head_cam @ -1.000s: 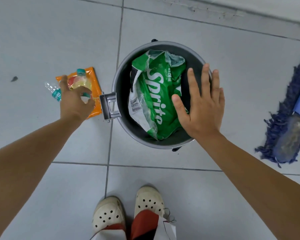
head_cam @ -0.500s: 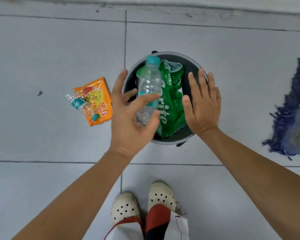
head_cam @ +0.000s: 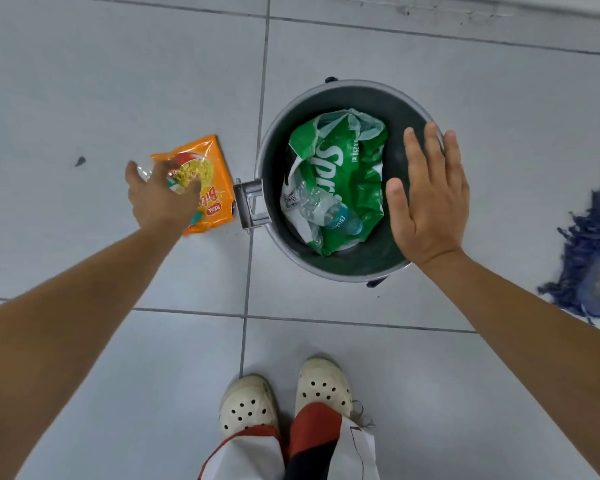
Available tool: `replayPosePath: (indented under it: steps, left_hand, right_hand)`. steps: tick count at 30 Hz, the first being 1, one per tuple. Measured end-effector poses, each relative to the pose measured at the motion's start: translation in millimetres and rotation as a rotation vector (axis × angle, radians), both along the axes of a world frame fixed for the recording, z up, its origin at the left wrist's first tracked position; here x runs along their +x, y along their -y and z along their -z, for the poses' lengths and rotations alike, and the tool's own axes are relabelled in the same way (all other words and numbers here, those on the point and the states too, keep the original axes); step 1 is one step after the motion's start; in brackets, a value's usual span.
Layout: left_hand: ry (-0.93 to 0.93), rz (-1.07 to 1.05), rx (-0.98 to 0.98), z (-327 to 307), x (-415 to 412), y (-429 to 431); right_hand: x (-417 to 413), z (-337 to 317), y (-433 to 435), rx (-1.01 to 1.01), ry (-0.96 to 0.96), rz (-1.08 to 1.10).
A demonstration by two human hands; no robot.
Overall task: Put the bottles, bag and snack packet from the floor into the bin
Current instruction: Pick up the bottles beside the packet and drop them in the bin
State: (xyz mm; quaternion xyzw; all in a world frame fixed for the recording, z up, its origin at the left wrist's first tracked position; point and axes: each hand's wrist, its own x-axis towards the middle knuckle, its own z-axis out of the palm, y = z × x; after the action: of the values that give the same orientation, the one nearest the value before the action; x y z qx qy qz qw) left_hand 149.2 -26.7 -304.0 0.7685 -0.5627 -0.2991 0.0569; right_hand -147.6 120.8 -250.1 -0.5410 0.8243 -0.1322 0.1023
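Left hand, mid-left of frame, is down over the 2nd clear bottle lying on the orange snack packet; fingers curled round it, but can't tell if grip is closed. Right hand flat & open at rim of the bin, frame center. Green bag & 1st bottle already inside. Bottle prob. light, thin, crushable, slick; take round the body. Packet limp; pinch an edge.

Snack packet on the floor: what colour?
Orange snack packet, with yellow snack artwork; clearest in the head view.
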Motion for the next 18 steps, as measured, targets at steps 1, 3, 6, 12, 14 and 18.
replayPosePath:
  steps: [1,3,6,12,14,18]
  left_hand:
    - [0.094,0.028,0.095,10.0,7.4,2.7]
    - [0.174,0.114,0.229,25.5,17.0,5.1]
    - [0.16,0.212,0.318,44.3,22.1,-0.1]
    - [0.06,0.058,0.147,51.6,18.1,-32.1]
    - [-0.066,-0.054,0.017,37.9,14.2,-39.3]
    - [-0.414,-0.097,-0.383,-30.7,-4.7,-43.8]
  right_hand:
    - [-0.3,0.1,-0.2,-0.002,0.0,0.001]
    - [-0.5,0.5,-0.9,-0.01,0.004,0.005]
    - [-1.0,2.7,-1.4,-0.02,0.005,0.002]
    - [-1.4,1.4,-0.8,-0.021,-0.004,0.014]
    - [-0.8,0.4,-0.2,-0.013,-0.009,0.012]
    - [0.4,0.3,-0.5,-0.008,-0.008,0.013]
